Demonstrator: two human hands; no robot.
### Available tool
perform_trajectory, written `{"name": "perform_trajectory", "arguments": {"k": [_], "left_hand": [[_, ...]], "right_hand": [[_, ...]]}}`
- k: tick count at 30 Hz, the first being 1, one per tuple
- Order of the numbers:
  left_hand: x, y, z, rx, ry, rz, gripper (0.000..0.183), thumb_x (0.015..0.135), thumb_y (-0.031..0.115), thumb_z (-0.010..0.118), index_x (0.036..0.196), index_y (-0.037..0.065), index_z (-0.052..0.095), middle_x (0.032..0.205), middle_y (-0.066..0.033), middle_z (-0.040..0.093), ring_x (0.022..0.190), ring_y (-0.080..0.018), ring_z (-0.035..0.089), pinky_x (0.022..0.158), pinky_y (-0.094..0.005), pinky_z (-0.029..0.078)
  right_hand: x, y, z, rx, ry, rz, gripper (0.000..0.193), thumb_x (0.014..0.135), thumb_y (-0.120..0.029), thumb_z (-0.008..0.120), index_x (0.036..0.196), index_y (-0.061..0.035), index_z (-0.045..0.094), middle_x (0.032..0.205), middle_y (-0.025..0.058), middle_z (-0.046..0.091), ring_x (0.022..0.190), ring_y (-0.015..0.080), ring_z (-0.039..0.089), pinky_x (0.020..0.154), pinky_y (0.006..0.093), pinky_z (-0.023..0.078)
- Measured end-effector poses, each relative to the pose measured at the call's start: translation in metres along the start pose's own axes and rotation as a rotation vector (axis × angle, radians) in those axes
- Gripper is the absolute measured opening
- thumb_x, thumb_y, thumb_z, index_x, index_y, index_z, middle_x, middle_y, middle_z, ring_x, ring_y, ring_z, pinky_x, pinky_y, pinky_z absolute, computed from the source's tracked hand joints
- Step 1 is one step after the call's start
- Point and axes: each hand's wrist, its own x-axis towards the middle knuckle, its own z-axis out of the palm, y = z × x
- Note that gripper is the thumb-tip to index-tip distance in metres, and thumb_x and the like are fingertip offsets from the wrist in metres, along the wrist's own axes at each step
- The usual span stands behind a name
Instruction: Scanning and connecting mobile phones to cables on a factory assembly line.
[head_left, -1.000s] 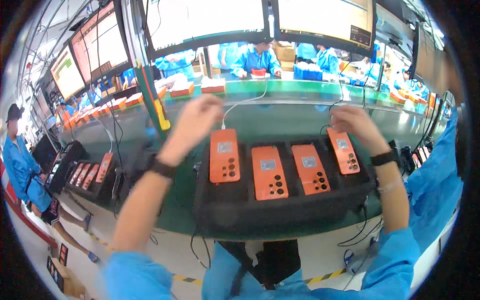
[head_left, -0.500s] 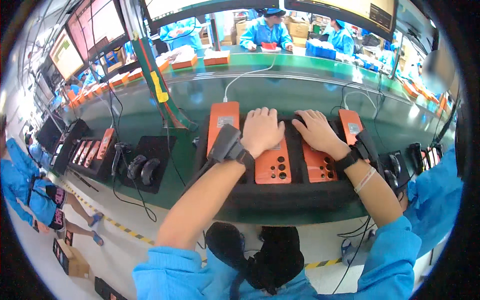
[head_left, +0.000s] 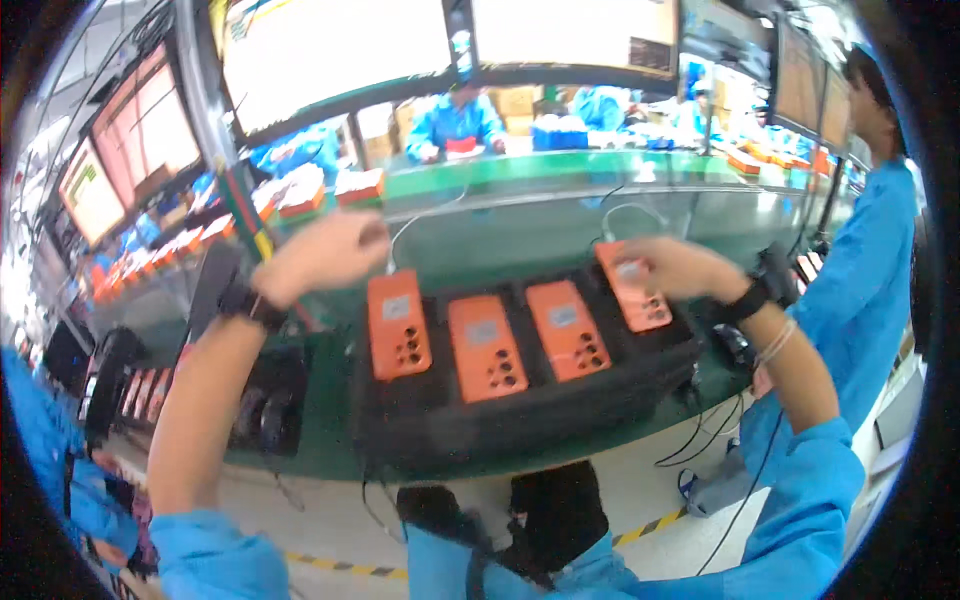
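Two orange smartphones, a left-middle one (head_left: 485, 345) and a right-middle one (head_left: 567, 330), lie camera-side up in a black foam tray (head_left: 480, 432). At the tray's left end lies another orange smartphone (head_left: 398, 325), a white cable (head_left: 394, 262) at its top edge. A cabled orange smartphone (head_left: 638, 290) lies at the right end. My left hand (head_left: 335, 248) is raised above and left of the left-end phone, fingers curled; whether anything is inside is hidden. My right hand (head_left: 685, 268) reaches over the right-end phone, its blurred fingers at the upper right side.
The tray stands on a green bench (head_left: 520, 225). Large monitors (head_left: 340, 50) hang above its far side. A person in blue (head_left: 860, 270) stands close on my right. Farther back, several people in blue sit behind orange bins (head_left: 360, 185). Black devices (head_left: 262, 415) lie left of the tray.
Both hands have come off the two middle phones and moved apart, left hand leftward, right hand to the right-end phone. The view has shifted, and the person on the right now shows more fully.
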Motion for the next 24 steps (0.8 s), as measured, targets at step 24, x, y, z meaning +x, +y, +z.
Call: {"name": "perform_trajectory", "arguments": {"k": [24], "left_hand": [[0.084, 0.077, 0.19, -0.086, 0.205, -0.079, 0.046, 0.095, 0.033, 0.043, 0.076, 0.004, 0.074, 0.078, -0.0241, 0.07, 0.07, -0.0408, 0.07, 0.068, -0.0507, 0.056]], "right_hand": [[0.147, 0.009, 0.154, -0.25, 0.202, -0.099, 0.029, 0.1, -0.024, 0.043, 0.102, -0.0047, 0.064, 0.093, 0.0198, 0.069, 0.086, 0.0418, 0.065, 0.077, 0.0521, 0.052]]}}
